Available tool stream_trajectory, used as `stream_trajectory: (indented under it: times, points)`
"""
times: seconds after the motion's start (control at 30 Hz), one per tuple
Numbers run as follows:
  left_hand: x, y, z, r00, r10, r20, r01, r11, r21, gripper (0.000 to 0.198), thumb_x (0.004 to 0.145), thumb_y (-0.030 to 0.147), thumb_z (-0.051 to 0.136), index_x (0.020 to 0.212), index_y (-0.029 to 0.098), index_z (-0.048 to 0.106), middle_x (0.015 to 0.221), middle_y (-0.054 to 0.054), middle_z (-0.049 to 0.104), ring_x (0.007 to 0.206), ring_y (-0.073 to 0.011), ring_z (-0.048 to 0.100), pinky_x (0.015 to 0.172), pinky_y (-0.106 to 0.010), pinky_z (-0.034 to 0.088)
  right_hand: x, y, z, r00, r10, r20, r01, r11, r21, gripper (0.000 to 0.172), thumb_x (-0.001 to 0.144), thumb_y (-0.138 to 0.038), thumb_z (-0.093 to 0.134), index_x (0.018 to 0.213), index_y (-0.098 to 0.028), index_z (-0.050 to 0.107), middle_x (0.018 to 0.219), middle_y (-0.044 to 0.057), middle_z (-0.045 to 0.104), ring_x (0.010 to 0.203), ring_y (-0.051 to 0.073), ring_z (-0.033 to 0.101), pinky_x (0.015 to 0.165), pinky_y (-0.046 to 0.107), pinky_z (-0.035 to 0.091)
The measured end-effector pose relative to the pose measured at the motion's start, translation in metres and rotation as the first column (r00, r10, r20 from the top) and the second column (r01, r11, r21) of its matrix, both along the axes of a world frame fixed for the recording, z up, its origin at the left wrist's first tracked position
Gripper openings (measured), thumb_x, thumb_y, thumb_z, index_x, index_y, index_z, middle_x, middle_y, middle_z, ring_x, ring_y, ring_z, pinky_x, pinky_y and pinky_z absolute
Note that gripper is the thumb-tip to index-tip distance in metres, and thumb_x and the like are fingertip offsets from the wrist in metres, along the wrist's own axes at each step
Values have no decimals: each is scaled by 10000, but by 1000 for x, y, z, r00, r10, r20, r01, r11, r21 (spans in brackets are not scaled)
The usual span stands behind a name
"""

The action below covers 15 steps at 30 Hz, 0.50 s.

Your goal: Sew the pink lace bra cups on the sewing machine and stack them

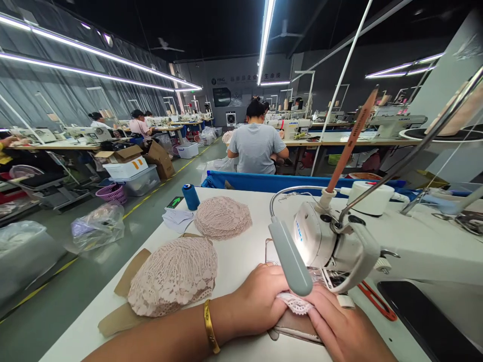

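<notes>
A piece of pale pink lace fabric [296, 303] lies under the head of a white sewing machine [320, 239]. My left hand [264, 296], with a gold bangle on its wrist, is closed on the lace from the left. My right hand [335, 317] grips it from the right, close to the presser foot. The machine's grey lamp [290, 259] hides part of the fingers and lace. Beneath both hands is a brown plate or pad [298, 327]. Lace cups lie in a large stack [173, 276] and a smaller stack [222, 217] to the left.
A blue thread cone [190, 197] stands at the table's far left. Orange snips [377, 300] and a black phone [426, 317] lie on the right. A pencil [352, 138] sticks up from the machine. Ahead, a person in grey [256, 143] sits at another station.
</notes>
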State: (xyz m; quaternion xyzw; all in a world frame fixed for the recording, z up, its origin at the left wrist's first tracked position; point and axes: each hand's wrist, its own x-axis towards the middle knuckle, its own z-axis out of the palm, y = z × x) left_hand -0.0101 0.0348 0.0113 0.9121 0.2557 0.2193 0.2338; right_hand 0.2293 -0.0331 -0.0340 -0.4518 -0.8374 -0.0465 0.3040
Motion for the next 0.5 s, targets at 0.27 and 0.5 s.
stream_trajectory:
  times: [0.27, 0.5]
  points:
    - [8, 4, 9, 989, 35, 146, 12, 952, -305, 211, 960, 100, 551, 874, 207, 711, 949, -6, 732, 905, -183, 679, 890, -293, 557, -17, -8, -4, 933, -230, -276, 172, 961, -218, 465, 1169, -541, 373, 1196, -313, 778, 615, -25, 709, 452, 204, 653, 481, 295, 566]
    - [9, 2, 5, 997, 49, 63, -32, 971, -238, 35, 903, 201, 724, 927, 209, 750, 1058, -15, 748, 933, -207, 674, 921, -312, 557, -20, -9, -6, 912, -249, -327, 167, 951, -260, 508, 1161, -593, 373, 1262, -302, 776, 754, 7, 793, 556, 210, 722, 548, 287, 587]
